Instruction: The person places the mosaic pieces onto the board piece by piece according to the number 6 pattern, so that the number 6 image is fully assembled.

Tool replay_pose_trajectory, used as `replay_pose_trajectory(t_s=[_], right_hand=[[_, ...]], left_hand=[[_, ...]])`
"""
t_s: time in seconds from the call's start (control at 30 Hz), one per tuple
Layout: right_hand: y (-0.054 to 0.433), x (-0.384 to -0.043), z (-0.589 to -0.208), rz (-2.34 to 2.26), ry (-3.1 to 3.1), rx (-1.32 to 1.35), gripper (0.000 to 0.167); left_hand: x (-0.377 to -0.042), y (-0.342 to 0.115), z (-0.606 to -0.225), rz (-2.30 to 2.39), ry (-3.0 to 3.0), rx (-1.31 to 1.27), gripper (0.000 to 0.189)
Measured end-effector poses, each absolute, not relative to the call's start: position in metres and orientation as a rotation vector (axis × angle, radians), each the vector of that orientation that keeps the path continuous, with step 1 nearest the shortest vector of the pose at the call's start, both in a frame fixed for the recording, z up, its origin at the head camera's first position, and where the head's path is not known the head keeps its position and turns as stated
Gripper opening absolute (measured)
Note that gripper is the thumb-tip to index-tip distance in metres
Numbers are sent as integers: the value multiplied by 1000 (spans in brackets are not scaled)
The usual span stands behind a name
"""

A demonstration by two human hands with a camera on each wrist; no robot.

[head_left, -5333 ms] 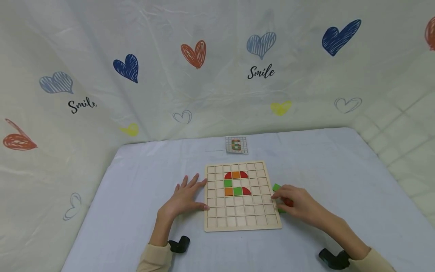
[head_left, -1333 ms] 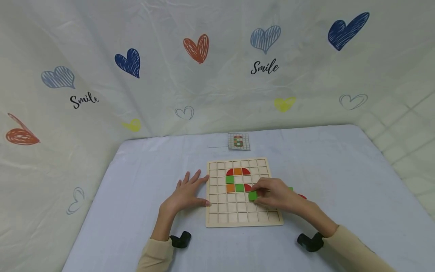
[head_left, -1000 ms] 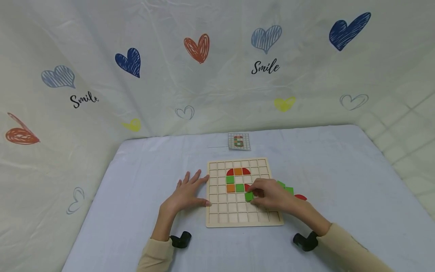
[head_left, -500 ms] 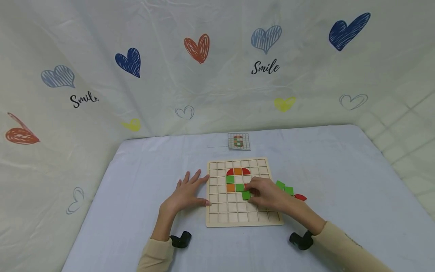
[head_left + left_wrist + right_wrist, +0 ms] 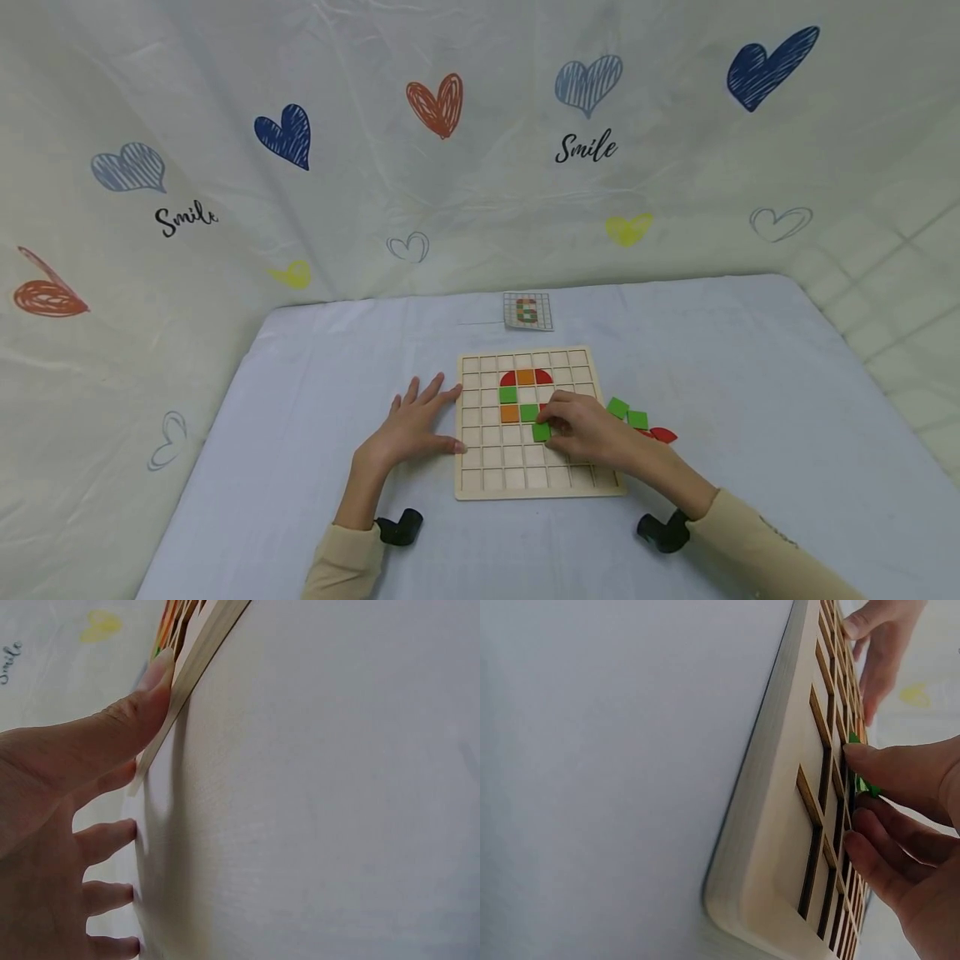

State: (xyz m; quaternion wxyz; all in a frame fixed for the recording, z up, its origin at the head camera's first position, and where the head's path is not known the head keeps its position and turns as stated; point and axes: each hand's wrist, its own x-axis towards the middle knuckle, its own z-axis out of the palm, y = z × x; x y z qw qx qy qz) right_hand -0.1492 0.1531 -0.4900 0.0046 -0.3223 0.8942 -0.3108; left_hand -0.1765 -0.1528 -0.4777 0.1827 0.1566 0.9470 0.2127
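Observation:
A wooden grid board [image 5: 480, 479] lies on the white-covered table, with red, orange and green tiles set in some of its cells. My right hand [image 5: 588, 429] pinches a green square tile [image 5: 541, 432] between thumb and fingers, low over a cell just below the middle row of tiles. A red quarter-round tile there is mostly hidden behind the fingers. At the board's left edge my left hand [image 5: 401, 432] rests with spread fingers, thumb and index finger touching the rim. In the left wrist view that thumb [image 5: 131, 712] presses on the board's edge.
Two loose green tiles [image 5: 637, 419] and red tiles [image 5: 663, 435] lie right of the board, partly behind the right forearm. Behind the board is a small pattern card [image 5: 527, 312] showing a tile figure. A cloth with printed hearts hangs behind the table.
My right hand has come from the loose tiles onto the board with a green tile, then shifted slightly left over the cells. The left hand keeps its place at the board's edge.

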Motion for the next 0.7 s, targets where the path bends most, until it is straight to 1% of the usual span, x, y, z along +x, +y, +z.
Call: replay_pose_trajectory(t_s=[0.13,0.37,0.7], right_hand=[[154,-149,-490,-985,2808,-1045,22],[155,-150,-490,-981,2813,-1028,23],[164,-146,-489,-998,2821,-940,25]], left_hand=[[-176,-152,-478,597,2673,439,94],[-177,-152,-479,599,2672,436,95],[-178,-153,-480,583,2667,434,95]])
